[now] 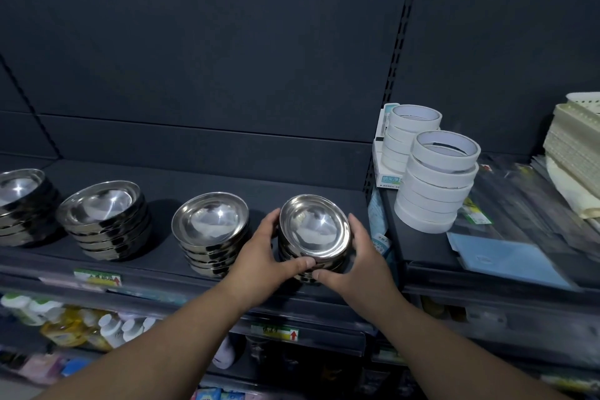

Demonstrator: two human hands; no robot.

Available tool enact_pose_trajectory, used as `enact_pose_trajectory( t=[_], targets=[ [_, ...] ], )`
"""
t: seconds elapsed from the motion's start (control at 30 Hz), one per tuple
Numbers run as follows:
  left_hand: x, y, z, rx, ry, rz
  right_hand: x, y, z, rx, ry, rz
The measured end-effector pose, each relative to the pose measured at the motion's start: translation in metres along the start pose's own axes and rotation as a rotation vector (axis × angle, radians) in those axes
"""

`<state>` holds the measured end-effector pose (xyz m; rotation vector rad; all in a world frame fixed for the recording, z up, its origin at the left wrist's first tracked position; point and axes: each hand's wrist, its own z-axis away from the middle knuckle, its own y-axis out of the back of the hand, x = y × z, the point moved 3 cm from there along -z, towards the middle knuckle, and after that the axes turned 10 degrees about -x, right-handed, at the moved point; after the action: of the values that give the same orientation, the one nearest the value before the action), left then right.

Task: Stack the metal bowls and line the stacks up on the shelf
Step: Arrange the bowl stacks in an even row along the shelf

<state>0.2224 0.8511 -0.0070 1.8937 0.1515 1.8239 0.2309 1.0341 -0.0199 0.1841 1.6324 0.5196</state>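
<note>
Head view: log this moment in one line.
left hand: grips right stack | right hand: grips it too | stack: near shelf front, right end of row | other stacks: three, to its left

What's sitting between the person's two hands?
A stack of metal bowls, held by the left hand and right hand, in the head view.

The scene is dimly and coolly lit from above. Small star-shaped glints are seen in the metal bowls (211,221). Soft shadows are cast on the dark shelf (162,178). Straight lines are bowed toward the edges, and softness is noticed at 7 o'clock.
</note>
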Motion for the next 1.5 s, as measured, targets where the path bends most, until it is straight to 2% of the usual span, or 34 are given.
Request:
enact_pose_trajectory(
  t=[0.17,0.33,0.57,1.13,1.5],
  targets=[
    [-0.001,-0.001,-0.002,-0.033,0.025,0.0,0.003,-0.001,-0.001,0.007,-0.004,-0.042],
    [0.005,-0.002,-0.008,0.007,0.021,-0.046,0.002,0.002,-0.003,0.035,0.016,-0.024],
    [0.007,-0.001,-0.006,0.033,-0.003,-0.006,0.002,0.007,-0.007,0.048,-0.023,-0.163],
    [0.003,0.0,-0.006,-0.005,0.04,-0.076,0.01,0.009,-0.003,0.061,-0.019,-0.104],
    [0.002,0.001,-0.003,0.021,0.025,0.002,0.003,0.008,-0.003,0.074,0.003,-0.124]
  ],
)
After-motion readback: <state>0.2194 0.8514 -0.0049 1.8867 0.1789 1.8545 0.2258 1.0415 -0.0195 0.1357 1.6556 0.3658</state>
